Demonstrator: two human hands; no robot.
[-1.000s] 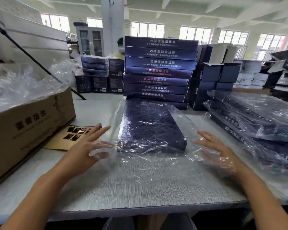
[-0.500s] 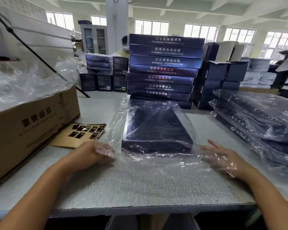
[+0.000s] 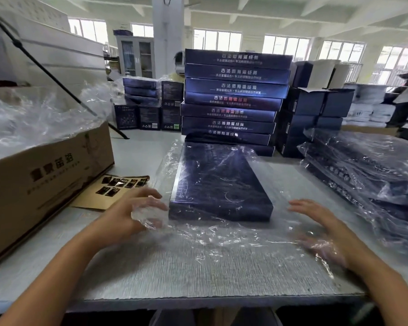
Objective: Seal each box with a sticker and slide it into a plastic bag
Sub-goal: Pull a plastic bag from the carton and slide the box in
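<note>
Grey worktop (image 3: 198,274) in a bright stockroom. Left hand (image 3: 132,215) curved into bunched bag (image 3: 222,234) film at nine o'clock of the box (image 3: 222,184), just beside its near corner; gripping or not, cannot tell. Right hand (image 3: 320,229) flat, fingers spread against the film at three o'clock, farther off. Box inside the bag between both, long axis toward twelve. Stacked boxes (image 3: 233,100) beyond.
</note>
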